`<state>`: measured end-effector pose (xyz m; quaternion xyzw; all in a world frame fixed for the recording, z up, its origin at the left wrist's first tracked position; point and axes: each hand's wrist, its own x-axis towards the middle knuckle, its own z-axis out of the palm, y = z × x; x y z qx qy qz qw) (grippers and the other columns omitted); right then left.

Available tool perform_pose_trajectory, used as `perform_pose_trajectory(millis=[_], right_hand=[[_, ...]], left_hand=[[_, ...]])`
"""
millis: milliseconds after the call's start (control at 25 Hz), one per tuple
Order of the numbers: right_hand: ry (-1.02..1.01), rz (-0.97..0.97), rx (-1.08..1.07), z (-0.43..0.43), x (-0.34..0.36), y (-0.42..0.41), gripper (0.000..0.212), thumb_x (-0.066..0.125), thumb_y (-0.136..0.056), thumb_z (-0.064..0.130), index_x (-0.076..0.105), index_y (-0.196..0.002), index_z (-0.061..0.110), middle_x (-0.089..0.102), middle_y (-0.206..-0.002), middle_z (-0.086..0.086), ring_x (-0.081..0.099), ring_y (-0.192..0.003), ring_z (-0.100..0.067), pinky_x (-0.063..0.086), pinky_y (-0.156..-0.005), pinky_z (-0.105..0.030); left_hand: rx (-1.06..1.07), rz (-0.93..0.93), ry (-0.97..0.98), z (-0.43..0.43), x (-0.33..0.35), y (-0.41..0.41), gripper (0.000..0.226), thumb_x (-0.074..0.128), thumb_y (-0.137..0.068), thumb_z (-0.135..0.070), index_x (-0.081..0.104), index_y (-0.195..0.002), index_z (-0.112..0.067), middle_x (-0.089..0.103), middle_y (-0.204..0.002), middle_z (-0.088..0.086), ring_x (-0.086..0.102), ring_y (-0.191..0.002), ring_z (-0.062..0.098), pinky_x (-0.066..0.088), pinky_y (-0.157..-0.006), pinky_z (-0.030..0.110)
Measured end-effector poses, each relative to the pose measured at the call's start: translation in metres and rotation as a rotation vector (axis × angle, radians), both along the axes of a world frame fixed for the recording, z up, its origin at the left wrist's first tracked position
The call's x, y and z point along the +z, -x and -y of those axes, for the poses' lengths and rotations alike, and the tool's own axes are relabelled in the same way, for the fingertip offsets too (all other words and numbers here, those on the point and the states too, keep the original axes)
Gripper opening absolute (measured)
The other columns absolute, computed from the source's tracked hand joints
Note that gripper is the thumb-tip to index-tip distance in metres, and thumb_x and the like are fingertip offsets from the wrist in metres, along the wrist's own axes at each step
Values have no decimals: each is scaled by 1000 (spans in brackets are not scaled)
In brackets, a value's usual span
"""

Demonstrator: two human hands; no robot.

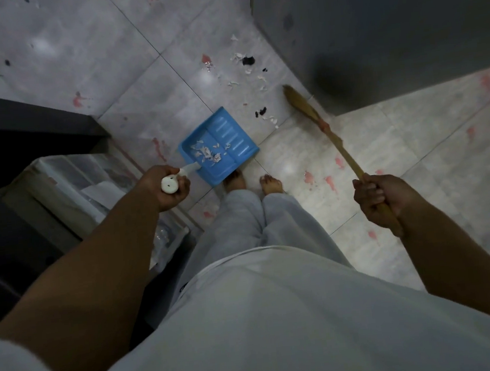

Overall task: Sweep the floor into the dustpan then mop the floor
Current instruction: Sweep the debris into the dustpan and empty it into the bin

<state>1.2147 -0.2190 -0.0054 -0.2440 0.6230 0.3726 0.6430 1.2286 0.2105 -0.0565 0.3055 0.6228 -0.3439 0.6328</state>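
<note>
A blue dustpan sits on the pale tiled floor just ahead of my bare feet, with white paper scraps lying inside it. My left hand grips its white handle. My right hand grips the wooden stick of a straw broom, whose bristle head touches the floor to the right of the pan. White and black bits of litter lie scattered on the tiles beyond the pan and beside the broom head.
A tall grey cabinet or appliance stands at the upper right, close to the broom head. Dark furniture and a clear plastic box stand to the left. Pink flecks mark the floor tiles.
</note>
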Motion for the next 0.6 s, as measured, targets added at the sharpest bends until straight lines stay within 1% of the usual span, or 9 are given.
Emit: perform_pose_trajectory(millis=[160, 320, 400, 480, 600], right_hand=[[16, -45, -6, -27, -15, -3, 27, 35, -102, 20, 43, -78, 11, 36, -42, 6, 32, -29, -4, 24, -29, -11], [-64, -78, 37, -53, -13, 20, 25, 36, -102, 22, 46, -82, 9, 36, -46, 5, 31, -30, -5, 25, -27, -12], [-126, -76, 61, -46, -2, 32, 23, 40, -100, 23, 49, -85, 7, 38, -48, 5, 33, -31, -4, 27, -26, -13], [-169, -57, 65, -31, 13, 39, 19, 47, -93, 22, 52, -85, 6, 39, -49, 5, 34, -31, -4, 27, -25, -13], [-143, 1, 73, -7, 25, 39, 14, 49, -86, 22, 50, -81, 9, 39, -46, 6, 34, -29, -5, 26, -24, -13]], left_hand=[[-57, -9, -17, 4, -5, -8, 30, 39, -96, -12, 35, -124, -1, 43, -75, 9, 44, -61, 11, 45, -37, 16], [-70, -1, -39, 7, -7, -17, 32, 39, -96, -11, 37, -126, -2, 45, -78, 10, 46, -59, 13, 45, -37, 17], [-74, -3, -39, 6, -6, -18, 32, 39, -96, -11, 38, -126, -3, 45, -78, 10, 46, -58, 13, 44, -36, 18], [-81, -3, -31, 5, -6, -17, 30, 39, -96, -11, 38, -124, -3, 44, -76, 9, 46, -57, 13, 44, -37, 17], [-74, -9, -26, 3, -7, -13, 31, 40, -95, -11, 37, -124, -1, 44, -75, 9, 45, -58, 11, 45, -37, 16]])
